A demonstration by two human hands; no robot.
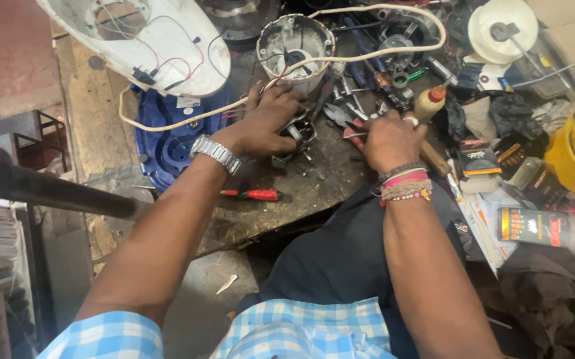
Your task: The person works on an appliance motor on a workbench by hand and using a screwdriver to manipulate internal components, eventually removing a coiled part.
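- My left hand [269, 118] lies palm-down, fingers curled over the small metal motor part [298, 133], pressing it to the bench [261, 213] near the middle.
- My right hand [388, 139] is closed around a thin metal tool [356, 135]; its tip runs leftward toward the part. What kind of tool it is I cannot tell.
- The part sits between both hands, touching the left, just left of the right. Its long axis is hidden by my fingers.
- The left hand is nearer.
- Beyond the left hand: a round grey housing [295, 46], white cord [380, 50] looping past.
- Towards the bench's near edge: a red-and-green screwdriver [253, 194].
- Right of the right hand: a small glue bottle [430, 101].
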